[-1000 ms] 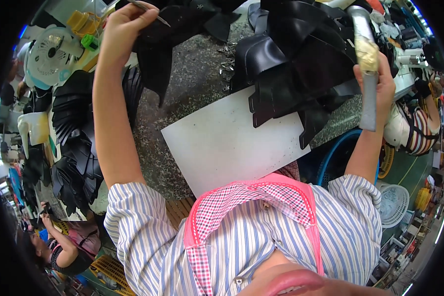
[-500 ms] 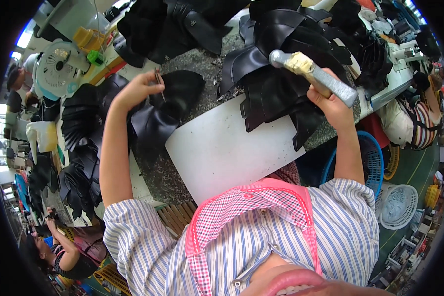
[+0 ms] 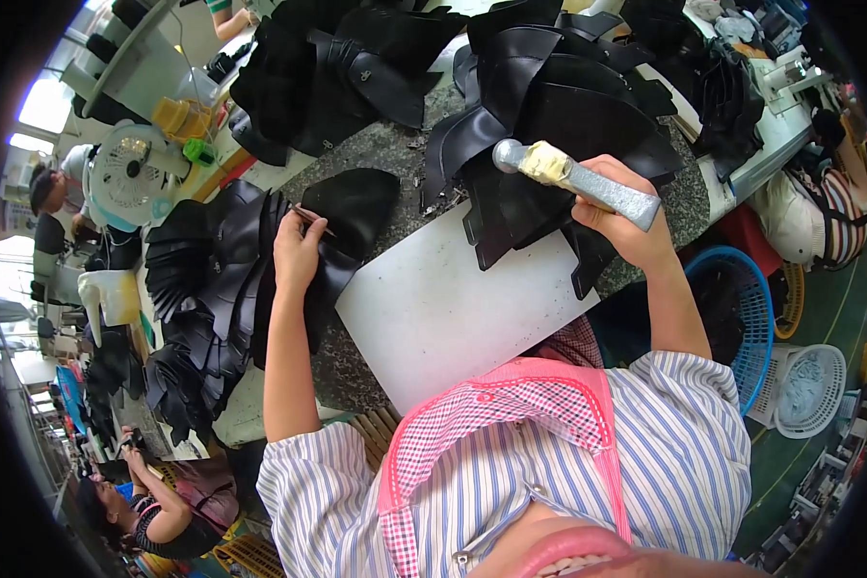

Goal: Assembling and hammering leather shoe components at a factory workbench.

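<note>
My right hand [image 3: 631, 217] is closed round the handle of a hammer [image 3: 612, 191], held above the table. The hammer's silver head has a round knob at one end and yellow wrapping near it. Between the fingertips of my left hand [image 3: 297, 252] is a thin, pointed metal tool [image 3: 314, 220]; its exact kind is unclear. That hand is over the edge of a black leather piece [image 3: 361, 204] on the left of the table. Below the hammer, black leather pieces [image 3: 511, 217] overlap the far edge of a white board [image 3: 443, 299].
Stacks of black leather pieces [image 3: 236, 241] line the left side, and more pieces [image 3: 376, 72] are heaped at the back. A fan [image 3: 130, 173] stands far left. Blue [image 3: 766, 318] and white baskets [image 3: 811, 390] are at the right. Other people sit at both sides.
My left hand has moved right and down with the thin tool, closer to the leather pieces. My right hand has shifted slightly left and lower with the hammer. The view has turned somewhat.
</note>
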Available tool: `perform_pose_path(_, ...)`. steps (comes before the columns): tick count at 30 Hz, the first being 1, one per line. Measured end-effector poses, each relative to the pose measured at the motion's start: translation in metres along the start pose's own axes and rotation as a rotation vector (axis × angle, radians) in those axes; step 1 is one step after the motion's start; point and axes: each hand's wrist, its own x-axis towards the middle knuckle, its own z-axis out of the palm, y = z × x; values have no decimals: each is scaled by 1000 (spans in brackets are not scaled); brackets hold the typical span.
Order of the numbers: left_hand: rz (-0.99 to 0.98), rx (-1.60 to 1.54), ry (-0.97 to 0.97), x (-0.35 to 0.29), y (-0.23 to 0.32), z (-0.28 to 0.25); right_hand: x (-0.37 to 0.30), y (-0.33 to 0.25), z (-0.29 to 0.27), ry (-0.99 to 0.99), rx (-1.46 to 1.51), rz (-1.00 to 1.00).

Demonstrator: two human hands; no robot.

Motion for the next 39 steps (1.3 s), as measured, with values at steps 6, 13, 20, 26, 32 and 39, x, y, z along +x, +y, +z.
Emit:
perform_pose_path(6, 51, 216, 104, -16, 17, 10, -9, 2, -7, -65, -53, -54)
perform_pose_path(13, 342, -312, 78, -31, 85, -53, -18, 3, -13, -43, -25, -35)
perform_pose_path(20, -80, -496, -566, -64, 101, -1, -26, -7, 12, -173, 294, 71)
perform_pose_path(26, 294, -485, -238, -78, 67, 33, -38, 4, 38, -637, -319, -15)
perform_pose_path(32, 129, -374, -316, -90, 71, 49, -45, 12, 39, -663, -315, 114)
perform_pose_path(39, 56, -556, -299, -89, 67, 53, -52, 2, 42, -586, -67, 327)
